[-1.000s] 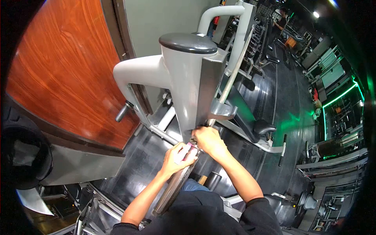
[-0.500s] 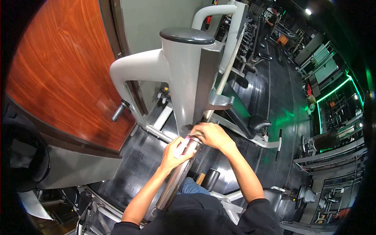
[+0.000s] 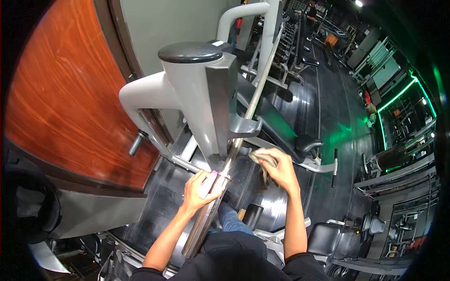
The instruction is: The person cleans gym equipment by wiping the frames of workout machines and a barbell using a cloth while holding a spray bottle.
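A barbell (image 3: pixel 257 96) runs diagonally through a hook (image 3: pixel 246 124) on a grey machine upright. Its thick metal sleeve (image 3: pixel 199 232) points toward my body. My left hand (image 3: pixel 199 191) is wrapped around the sleeve near its collar. A small white object with a pink end (image 3: pixel 207 185) also lies in that hand; its kind is not clear. To the right of the bar and apart from it, my right hand (image 3: pixel 277 169) pinches a crumpled greyish cloth (image 3: pixel 256 156), part of which hangs down in a blur.
A black padded bench (image 3: pixel 281 124) stands behind the bar. On the left is a reddish wood panel (image 3: pixel 56 93). Dumbbell racks (image 3: pixel 286 47) and a person (image 3: pixel 311 11) are far back. A black seat pad (image 3: pixel 326 238) sits at lower right, on dark flooring (image 3: pixel 323 192).
My right hand has left the bar's collar area and moved right with the cloth. My left hand stays on the sleeve, slightly lower and to the left. The view has shifted a little.
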The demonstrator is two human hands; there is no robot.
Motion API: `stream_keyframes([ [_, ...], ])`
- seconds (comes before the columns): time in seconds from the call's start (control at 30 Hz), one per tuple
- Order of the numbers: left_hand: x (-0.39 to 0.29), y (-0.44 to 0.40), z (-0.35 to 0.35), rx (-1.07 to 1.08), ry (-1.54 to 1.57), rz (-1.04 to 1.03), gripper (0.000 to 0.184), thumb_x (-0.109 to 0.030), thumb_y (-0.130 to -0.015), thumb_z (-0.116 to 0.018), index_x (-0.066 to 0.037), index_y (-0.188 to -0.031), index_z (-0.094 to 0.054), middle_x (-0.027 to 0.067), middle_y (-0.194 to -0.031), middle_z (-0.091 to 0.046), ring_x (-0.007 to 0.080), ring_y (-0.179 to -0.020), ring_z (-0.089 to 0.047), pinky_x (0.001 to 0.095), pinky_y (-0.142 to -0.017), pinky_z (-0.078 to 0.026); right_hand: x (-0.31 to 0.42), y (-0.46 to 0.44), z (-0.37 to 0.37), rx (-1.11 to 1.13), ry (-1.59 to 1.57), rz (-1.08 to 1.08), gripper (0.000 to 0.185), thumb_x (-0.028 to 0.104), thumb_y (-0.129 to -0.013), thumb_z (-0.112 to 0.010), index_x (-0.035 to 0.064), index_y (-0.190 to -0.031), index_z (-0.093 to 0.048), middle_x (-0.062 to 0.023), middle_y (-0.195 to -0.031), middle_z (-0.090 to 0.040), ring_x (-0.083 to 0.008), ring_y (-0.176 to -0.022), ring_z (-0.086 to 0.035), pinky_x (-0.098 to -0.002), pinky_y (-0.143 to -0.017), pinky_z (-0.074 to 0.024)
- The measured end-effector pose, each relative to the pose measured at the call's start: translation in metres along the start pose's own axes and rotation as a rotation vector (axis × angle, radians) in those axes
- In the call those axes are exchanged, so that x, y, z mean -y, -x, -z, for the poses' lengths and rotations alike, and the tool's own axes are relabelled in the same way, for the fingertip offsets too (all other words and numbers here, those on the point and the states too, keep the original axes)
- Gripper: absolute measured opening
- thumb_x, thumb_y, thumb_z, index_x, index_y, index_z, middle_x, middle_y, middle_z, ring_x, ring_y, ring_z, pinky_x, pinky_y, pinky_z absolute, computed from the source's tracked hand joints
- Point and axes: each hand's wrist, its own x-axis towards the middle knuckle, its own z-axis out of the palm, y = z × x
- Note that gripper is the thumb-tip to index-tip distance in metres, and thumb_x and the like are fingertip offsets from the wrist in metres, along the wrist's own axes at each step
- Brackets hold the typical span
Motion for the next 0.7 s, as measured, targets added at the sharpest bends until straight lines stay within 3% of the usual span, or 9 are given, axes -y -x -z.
stream_keyframes([
  [0.07,-0.005,-0.006,0.004,0.007,-0.099,-0.072,0.041,-0.032,-0.066,-0.085,-0.006,-0.092,-0.065,0.0097,-0.084,-0.062,0.0302,-0.075,-0.062,0.039,-0.069,-0.049,0.007,-0.022,0.005,-0.048,0.033,0.01,0.031,0.001,-0.08,-0.07,0.002,-0.111,-0.072,-0.0133,-0.106,-0.073,-0.0227,-0.101,-0.07,-0.0329,-0.09,-0.0515],
  [0.1,-0.007,-0.009,0.005,0.012,-0.194,-0.144,0.044,-0.034,-0.064,-0.087,-0.005,-0.087,-0.064,0.0097,-0.081,-0.062,0.0294,-0.072,-0.061,0.0382,-0.068,-0.047,0.005,-0.036,0.005,-0.039,0.104,0.085,0.031,0.005,-0.079,-0.071,0.0024,-0.11,-0.071,-0.0149,-0.103,-0.072,-0.0287,-0.096,-0.07,-0.0341,-0.088,-0.0519],
  [0.17,-0.007,-0.014,0.004,-0.004,-0.234,-0.156,0.046,-0.036,-0.063,-0.088,-0.005,-0.087,-0.064,0.0095,-0.081,-0.062,0.029,-0.072,-0.061,0.0378,-0.068,-0.047,0.0,-0.06,-0.005,0.01,0.219,0.093,0.029,0.007,-0.078,-0.069,0.007,-0.107,-0.072,-0.0148,-0.102,-0.07,-0.0356,-0.097,-0.067,-0.0404,-0.086,-0.0531],
  [0.23,-0.007,-0.019,0.001,-0.017,-0.274,-0.168,0.049,-0.039,-0.061,-0.089,-0.005,-0.087,-0.064,0.0094,-0.081,-0.062,0.0286,-0.071,-0.06,0.0374,-0.067,-0.046,-0.021,-0.078,-0.025,0.052,0.383,0.129,0.025,0.011,-0.076,-0.071,0.0052,-0.1,-0.07,-0.0154,-0.099,-0.068,-0.0372,-0.093,-0.066,-0.0453,-0.08,-0.0537],
  [0.37,0.005,-0.033,-0.003,-0.034,-0.218,-0.154,0.053,-0.041,-0.059,-0.091,-0.004,-0.085,-0.064,0.01,-0.078,-0.062,0.0286,-0.069,-0.06,0.037,-0.065,-0.046,-0.024,-0.083,-0.033,0.107,0.362,0.193,0.018,0.011,-0.076,-0.07,0.0056,-0.094,-0.071,-0.0163,-0.093,-0.066,-0.0376,-0.089,-0.066,-0.0464,-0.077,-0.0539],
  [0.47,0.021,-0.041,-0.009,-0.049,-0.177,-0.196,0.053,-0.04,-0.058,-0.092,-0.003,-0.083,-0.064,0.0108,-0.075,-0.061,0.0286,-0.066,-0.06,0.0369,-0.062,-0.046,-0.026,-0.082,-0.024,0.46,0.204,0.335,0.024,0.014,-0.075,-0.072,0.0132,-0.099,-0.075,-0.0092,-0.097,-0.067,-0.0301,-0.095,-0.064,-0.0421,-0.081,-0.0541],
  [0.57,0.021,-0.051,-0.018,-0.054,-0.17,-0.212,0.052,-0.04,-0.058,-0.091,-0.002,-0.082,-0.064,0.0121,-0.073,-0.061,0.0288,-0.063,-0.059,0.0372,-0.06,-0.046,-0.024,-0.087,-0.022,0.509,0.117,0.525,0.028,0.014,-0.074,-0.073,0.0186,-0.101,-0.076,-0.0017,-0.102,-0.07,-0.0273,-0.097,-0.063,-0.0406,-0.084,-0.0541],
  [0.7,0.013,-0.056,-0.021,-0.039,-0.243,-0.256,0.044,-0.037,-0.064,-0.085,-0.003,-0.088,-0.068,0.01,-0.073,-0.06,0.0286,-0.062,-0.06,0.0374,-0.059,-0.047,-0.046,-0.108,-0.02,0.513,0.223,0.556,0.028,0.013,-0.075,-0.072,0.0209,-0.102,-0.076,0.0009,-0.108,-0.07,-0.0259,-0.098,-0.064,-0.0381,-0.085,-0.0544],
])
